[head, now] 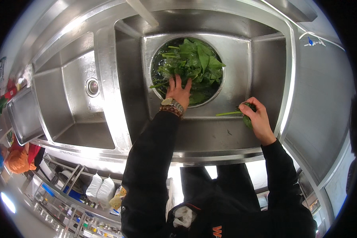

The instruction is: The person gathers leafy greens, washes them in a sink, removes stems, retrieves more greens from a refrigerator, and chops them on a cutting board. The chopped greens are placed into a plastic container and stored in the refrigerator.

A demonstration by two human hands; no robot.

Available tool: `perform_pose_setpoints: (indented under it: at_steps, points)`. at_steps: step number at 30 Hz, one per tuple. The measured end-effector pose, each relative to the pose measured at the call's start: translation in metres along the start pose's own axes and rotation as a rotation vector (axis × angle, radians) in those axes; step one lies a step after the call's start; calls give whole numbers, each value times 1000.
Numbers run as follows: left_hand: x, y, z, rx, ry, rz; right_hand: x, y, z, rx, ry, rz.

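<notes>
A round metal basin (224, 78) of water stands on the floor of the deep stainless steel sink (238, 53). Leafy greens (196, 56) with pale green stalks fill much of it. My left hand (179, 92), with a watch and beads at the wrist, rests spread-fingered on the near edge of the greens; its fingertips partly disappear among leaves and water. Over the sink's right front side, my right hand (255, 114) pinches a leafy sprig (247, 121) between thumb and fingers. The sprig's stalk sticks out to the left.
A second sink bowl with a drain (92, 87) is at the left, beyond a metal divider (111, 89). The faucet spout (144, 13) reaches in from the top. A metal pan (25, 114) sits at far left, near a person in orange (17, 160). Shelves hold white packages (99, 190).
</notes>
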State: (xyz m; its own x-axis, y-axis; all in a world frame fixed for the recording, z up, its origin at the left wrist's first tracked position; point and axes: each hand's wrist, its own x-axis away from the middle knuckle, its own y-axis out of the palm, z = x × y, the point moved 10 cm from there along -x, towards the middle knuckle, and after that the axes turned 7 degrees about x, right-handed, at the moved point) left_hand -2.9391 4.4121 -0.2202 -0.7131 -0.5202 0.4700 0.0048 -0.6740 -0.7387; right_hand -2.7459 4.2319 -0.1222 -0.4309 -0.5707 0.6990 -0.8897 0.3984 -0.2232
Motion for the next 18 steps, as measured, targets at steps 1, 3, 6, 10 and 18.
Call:
perform_pose_setpoints:
  at_steps: [1,3,6,10,18]
  points:
    - [-4,3,-1,-25,15,12,2,1,2,-5,25,-8]
    - [-7,12,-3,-69,9,-38,5,-2,2,-23,38,4]
    - [6,7,0,-189,-34,-56,7,-2,-1,-40,25,13]
    - [38,-31,16,-15,6,48,8,4,-13,-60,-30,49]
    - [163,-136,25,360,194,552,12,27,-48,-21,-4,10]
